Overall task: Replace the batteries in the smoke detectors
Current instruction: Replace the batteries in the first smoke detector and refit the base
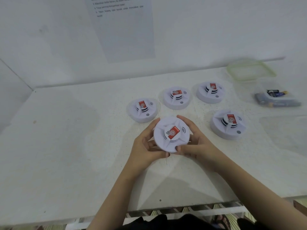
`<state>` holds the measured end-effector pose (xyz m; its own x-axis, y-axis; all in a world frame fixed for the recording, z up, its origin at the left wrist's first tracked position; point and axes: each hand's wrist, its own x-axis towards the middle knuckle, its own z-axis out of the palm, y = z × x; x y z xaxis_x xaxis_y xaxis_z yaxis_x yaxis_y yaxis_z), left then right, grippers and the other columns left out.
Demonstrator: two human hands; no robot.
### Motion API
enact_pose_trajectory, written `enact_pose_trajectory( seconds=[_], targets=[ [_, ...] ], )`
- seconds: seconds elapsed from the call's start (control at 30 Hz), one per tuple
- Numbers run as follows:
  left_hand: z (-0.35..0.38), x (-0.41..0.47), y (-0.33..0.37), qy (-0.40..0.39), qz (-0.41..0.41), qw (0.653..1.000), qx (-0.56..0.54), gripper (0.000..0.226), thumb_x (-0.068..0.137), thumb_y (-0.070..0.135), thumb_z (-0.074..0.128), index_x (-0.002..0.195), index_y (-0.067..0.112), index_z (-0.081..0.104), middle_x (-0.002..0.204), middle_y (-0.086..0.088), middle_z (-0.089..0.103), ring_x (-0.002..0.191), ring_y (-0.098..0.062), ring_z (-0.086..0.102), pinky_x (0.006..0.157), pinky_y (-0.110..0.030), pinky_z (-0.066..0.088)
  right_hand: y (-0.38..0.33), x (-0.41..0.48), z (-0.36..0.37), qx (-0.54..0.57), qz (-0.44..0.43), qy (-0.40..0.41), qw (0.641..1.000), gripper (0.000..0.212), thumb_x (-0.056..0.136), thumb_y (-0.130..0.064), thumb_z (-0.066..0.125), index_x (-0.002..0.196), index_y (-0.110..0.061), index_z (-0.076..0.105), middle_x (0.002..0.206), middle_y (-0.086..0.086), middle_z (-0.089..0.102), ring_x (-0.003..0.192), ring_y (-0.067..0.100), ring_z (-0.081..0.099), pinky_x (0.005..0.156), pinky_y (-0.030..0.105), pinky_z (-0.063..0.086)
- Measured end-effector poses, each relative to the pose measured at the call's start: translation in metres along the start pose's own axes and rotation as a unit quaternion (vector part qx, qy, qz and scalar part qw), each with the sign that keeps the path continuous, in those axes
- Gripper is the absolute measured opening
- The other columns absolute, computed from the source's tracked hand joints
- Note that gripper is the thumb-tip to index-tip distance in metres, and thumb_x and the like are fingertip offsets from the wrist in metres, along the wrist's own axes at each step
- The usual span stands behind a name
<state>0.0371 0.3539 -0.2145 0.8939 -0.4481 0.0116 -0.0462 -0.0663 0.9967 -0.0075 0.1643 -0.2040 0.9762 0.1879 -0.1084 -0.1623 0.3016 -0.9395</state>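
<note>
A: Step in hand?
B: Opening one smoke detector [172, 135], lower centre of frame, clasped at the rim by left hand [146, 146] and right hand [195, 143].
A: Next?
B: Probably twisting off the base, seam hard to make out; then batteries [275, 94], far right.

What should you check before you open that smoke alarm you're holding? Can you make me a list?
1. Grip: left hand and right hand both hold the held detector: ok.
2. Battery cover: the underside is hidden: cannot tell.
3. Supply: batteries lie in the clear box to the right: ok.
4. Box open: its lid lies behind it: ok.
5. Freshness of those batteries: cannot tell.
6. Room: the other four detectors lie apart from the hands: ok.
</note>
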Motion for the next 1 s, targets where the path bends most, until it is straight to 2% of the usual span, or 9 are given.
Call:
enact_pose_trajectory(
  seconds=[0.27,0.5,0.73,1.0],
  targets=[
    [0.0017,-0.0019,0.0036,-0.01,0.011,1.0,-0.009,0.085,0.064,-0.003,0.079,0.134,0.032,0.045,0.129,0.012,0.063,0.115,-0.014,0.063,0.078,-0.03,0.058,0.0012,-0.0015,0.0016,-0.06,-0.015,0.017,0.998,0.079,0.068,0.007,0.066,0.128,-0.038,0.041,0.117,0.003,0.063,0.109,0.031,0.06,0.084,0.048,0.052],
    [0.0019,-0.0027,0.0038,-0.011,0.017,1.0,-0.015,0.084,0.06,0.015,0.082,0.134,0.034,0.045,0.131,0.01,0.062,0.117,-0.015,0.062,0.078,-0.031,0.058,0.0026,-0.0009,0.0005,-0.051,-0.015,0.011,0.999,0.081,0.067,0.008,0.067,0.129,-0.036,0.04,0.12,0.007,0.061,0.111,0.035,0.058,0.086,0.053,0.05],
    [0.002,-0.003,0.0023,-0.019,0.016,1.0,-0.016,0.085,0.06,0.016,0.082,0.134,0.035,0.045,0.129,0.014,0.063,0.117,-0.014,0.062,0.079,-0.03,0.058,0.0044,-0.0033,-0.0006,-0.05,-0.022,0.008,0.998,0.081,0.067,0.009,0.067,0.129,-0.035,0.04,0.124,0.008,0.059,0.111,0.029,0.06,0.086,0.045,0.052],
    [0.0016,-0.0027,0.0013,-0.022,0.012,1.0,-0.019,0.085,0.06,0.012,0.083,0.133,0.035,0.045,0.126,0.015,0.064,0.117,-0.013,0.062,0.08,-0.029,0.057,0.0048,-0.004,-0.0017,-0.05,-0.024,0.004,0.998,0.08,0.068,0.008,0.067,0.129,-0.035,0.041,0.127,0.01,0.056,0.112,0.029,0.059,0.085,0.045,0.052]
  ],
)
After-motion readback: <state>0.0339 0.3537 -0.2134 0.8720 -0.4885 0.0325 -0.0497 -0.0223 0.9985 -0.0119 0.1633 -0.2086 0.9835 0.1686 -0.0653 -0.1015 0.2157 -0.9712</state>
